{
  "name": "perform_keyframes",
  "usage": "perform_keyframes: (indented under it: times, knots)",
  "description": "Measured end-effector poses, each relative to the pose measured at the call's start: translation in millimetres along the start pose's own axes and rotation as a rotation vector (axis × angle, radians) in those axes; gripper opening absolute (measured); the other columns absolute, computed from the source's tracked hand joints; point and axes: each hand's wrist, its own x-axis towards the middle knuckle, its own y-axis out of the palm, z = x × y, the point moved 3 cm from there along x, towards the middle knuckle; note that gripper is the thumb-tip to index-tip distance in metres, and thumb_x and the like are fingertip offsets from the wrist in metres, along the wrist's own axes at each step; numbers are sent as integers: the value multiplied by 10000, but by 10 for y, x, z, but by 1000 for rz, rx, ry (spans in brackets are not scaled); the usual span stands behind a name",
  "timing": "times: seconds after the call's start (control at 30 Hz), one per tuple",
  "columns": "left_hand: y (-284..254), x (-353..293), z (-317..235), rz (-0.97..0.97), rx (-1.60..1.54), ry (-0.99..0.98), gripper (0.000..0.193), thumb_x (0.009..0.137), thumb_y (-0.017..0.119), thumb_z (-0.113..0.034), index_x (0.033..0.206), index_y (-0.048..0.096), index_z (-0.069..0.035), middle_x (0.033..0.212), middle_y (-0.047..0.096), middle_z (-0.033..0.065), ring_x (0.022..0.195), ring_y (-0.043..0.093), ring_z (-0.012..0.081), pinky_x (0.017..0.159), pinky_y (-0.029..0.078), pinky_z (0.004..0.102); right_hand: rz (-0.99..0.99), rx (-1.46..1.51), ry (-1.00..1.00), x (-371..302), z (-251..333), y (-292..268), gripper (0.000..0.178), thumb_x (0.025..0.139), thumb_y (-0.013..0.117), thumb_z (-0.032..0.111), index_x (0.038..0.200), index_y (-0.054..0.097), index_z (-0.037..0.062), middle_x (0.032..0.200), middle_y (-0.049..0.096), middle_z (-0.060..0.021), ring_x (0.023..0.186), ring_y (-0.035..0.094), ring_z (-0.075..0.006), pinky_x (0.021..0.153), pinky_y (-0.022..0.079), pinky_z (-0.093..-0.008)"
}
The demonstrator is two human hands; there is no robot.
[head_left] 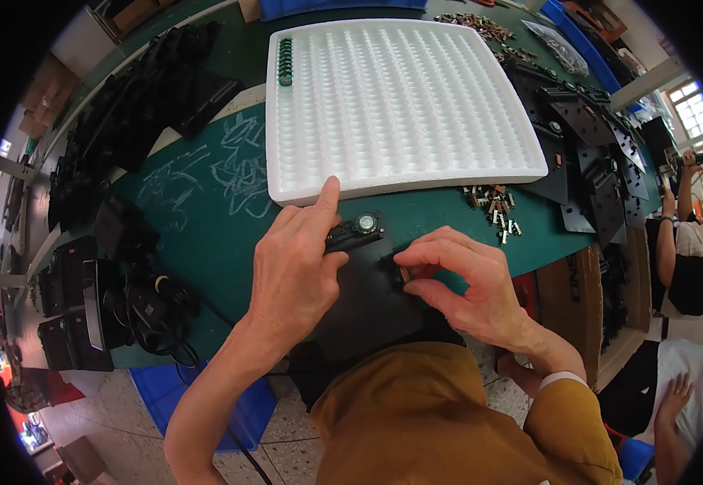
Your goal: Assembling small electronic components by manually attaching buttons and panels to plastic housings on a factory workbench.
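A black flat panel (367, 303) with a raised block and a round silver-green part (366, 223) on top lies in front of me at the table edge. My left hand (295, 259) grips the raised block between thumb and bent fingers, its index finger stretched toward the foam tray. At the panel's right edge, my right hand (468, 279) pinches a small brown piece (404, 274) between thumb and fingertips. Whether that piece is seated in the panel, I cannot tell. Just beyond lies a pile of small brown-and-silver parts (497, 212).
A white foam tray (408, 182) with rows of pockets holds one column of green coil-like parts (286, 63). Black panels (586, 153) are heaped at right, more black parts (137, 89) at left. Black cables (157, 311) lie left. Another person (683, 267) sits at right.
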Motion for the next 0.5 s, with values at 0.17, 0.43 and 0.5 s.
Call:
perform_keyframes:
  times: [0.17,0.43,0.5]
  knots:
    - [11,-17,30,-3,-1,-15,860,639,759,93,1435,459,-32,1006,691,154,944,632,309,830,519,384,23,-62,-46,49,-68,160,343,730,740,-108,1047,678,8,969,653,-100,798,651,-175,696,542,-286]
    - [3,-14,8,-1,-2,-20,819,646,755,97,1410,477,-11,1004,691,155,959,631,315,834,514,388,10,-217,-107,31,-77,195,312,731,702,-75,1022,651,25,923,634,-118,837,638,-300,689,525,-382]
    - [2,-15,12,2,2,-24,816,648,753,98,1408,479,-13,1005,691,154,962,631,315,834,513,390,22,-210,-97,48,-83,201,309,728,701,-77,1016,648,23,918,631,-118,836,632,-305,688,520,-387]
